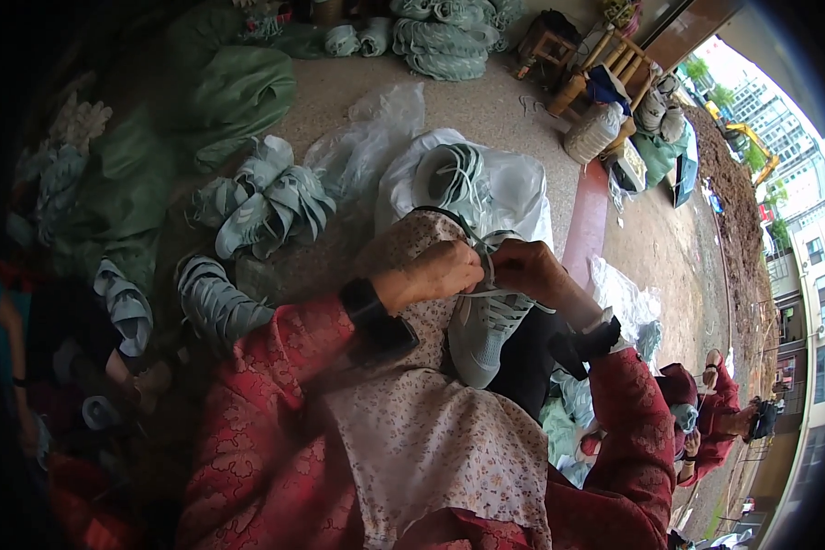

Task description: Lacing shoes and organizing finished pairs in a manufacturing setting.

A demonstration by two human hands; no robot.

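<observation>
A pale grey-green sneaker [479, 341] lies across my lap, its toe pointing toward me. Above its lacing my two hands are close together. My left hand [440, 269] is closed in a pinch on the light shoelace [489, 273]. The fingers of my right hand [530, 268] are bent and pressed together on the same lace; their tips are partly hidden. Just beyond my hands, another light shoe [451, 176] with loose laces rests on white plastic [532, 188].
Bundled shoe uppers [264, 197] lie on the floor to the left, beside green sacks [243, 96]. Stacked shoe bundles [445, 41] stand at the back. A bamboo chair [619, 69] is at the far right. Another person in red [720, 422] sits to the right; someone else's hand [151, 385] shows at left.
</observation>
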